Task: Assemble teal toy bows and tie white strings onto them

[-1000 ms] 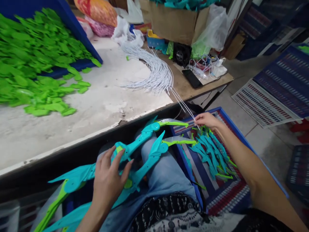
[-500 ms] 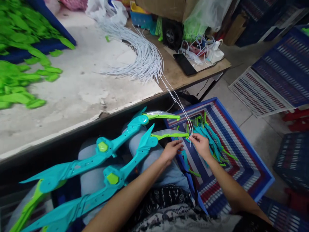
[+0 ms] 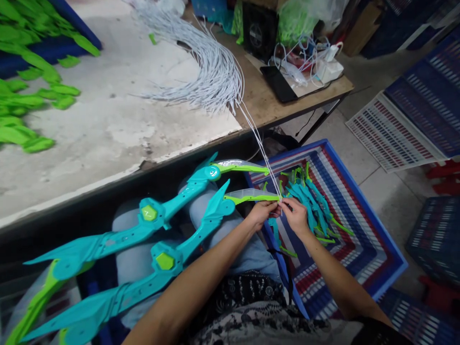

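Observation:
Two turquoise and lime-green toy bows lie across my lap, a nearer bow and a farther bow. At the lime tip of the nearer one, my left hand and my right hand meet, fingers pinched. Between them is the end of some white cord, which runs taut up to the bundle of white cords on the table. My right fingers grip the cord beside the tip. The left fingertips close at the same spot, on the cord too; the exact threading is too small to make out.
A blue-rimmed crate on my right holds several more bows. Lime-green parts spill over the table at left. A black phone, a fan and a white power adapter sit at the table's right end.
My left hand has moved right and up to the bow's tip and closed on the cord end beside my right hand. The view has shifted slightly.

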A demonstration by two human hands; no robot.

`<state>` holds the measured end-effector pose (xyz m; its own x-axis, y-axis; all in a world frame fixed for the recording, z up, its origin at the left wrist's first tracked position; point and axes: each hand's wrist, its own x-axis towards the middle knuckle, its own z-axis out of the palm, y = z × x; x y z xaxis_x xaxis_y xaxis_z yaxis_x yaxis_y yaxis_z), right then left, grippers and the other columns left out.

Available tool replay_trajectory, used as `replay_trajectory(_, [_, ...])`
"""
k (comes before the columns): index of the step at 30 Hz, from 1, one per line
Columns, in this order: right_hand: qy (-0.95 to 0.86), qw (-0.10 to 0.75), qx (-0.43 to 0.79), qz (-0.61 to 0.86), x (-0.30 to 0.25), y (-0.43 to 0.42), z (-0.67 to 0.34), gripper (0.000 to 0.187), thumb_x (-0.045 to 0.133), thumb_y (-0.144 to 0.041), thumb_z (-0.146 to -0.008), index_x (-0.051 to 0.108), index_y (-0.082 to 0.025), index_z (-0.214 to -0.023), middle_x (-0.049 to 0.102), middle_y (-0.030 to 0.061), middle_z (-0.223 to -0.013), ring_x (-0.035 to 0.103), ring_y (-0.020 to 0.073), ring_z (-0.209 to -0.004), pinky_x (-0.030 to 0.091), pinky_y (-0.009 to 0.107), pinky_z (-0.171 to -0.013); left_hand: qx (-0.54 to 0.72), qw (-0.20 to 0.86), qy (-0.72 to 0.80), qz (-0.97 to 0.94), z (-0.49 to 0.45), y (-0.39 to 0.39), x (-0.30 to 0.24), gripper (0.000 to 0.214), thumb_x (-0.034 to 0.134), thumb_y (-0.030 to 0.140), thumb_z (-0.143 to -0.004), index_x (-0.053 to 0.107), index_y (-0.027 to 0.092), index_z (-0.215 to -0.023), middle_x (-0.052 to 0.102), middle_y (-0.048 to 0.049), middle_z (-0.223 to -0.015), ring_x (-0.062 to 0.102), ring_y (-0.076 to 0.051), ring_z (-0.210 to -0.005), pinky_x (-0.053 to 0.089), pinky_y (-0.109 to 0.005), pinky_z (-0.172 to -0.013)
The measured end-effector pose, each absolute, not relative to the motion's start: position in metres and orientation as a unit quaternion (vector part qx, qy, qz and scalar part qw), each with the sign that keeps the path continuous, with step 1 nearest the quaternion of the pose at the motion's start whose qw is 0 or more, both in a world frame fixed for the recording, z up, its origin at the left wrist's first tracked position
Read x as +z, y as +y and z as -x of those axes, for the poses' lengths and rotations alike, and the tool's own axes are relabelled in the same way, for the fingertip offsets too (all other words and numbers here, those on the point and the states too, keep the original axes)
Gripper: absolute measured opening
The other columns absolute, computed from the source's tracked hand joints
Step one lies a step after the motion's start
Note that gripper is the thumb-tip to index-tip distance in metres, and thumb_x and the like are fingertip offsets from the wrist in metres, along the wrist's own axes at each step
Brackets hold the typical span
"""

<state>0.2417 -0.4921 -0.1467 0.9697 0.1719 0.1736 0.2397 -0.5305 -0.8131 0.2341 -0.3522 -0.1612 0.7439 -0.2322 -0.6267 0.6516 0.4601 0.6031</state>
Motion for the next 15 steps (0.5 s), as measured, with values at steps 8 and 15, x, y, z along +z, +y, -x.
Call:
replay_trajectory(8, [0.031,0.548,0.017,0.836,-0.157,-0.487,-0.252,0.026,0.059,-0.046,-0.077,0.063,-0.021,-0.081,0.068,0.0049,-0.082,0.061,0.0185,-0.074,0.05,0.031,-0.068,-0.255,0.787,0.217,-0.518,-0.239,-0.357,-0.157,0.016,0.066,0.026,-0.076,0.06,0.012,-0.07,0.061,-0.0021,-0.061,0.053,-0.01,-0.051,0.045,-0.024,-0.055])
replay_trajectory(15, [0.044,0.582,0.102,0.805,-0.15,-0.491,-0.243,0.029,0.063,-0.049,-0.074,0.057,-0.021,-0.076,0.059,-0.0012,-0.064,0.053,0.0138,-0.056,0.042,0.026,-0.053,-0.267,0.64,0.131,-0.709,-0.162,-0.278,-0.107,0.021,0.058,0.026,-0.07,0.054,0.018,-0.051,0.05,0.0024,-0.051,0.043,-0.011,-0.052,0.032,-0.02,-0.049])
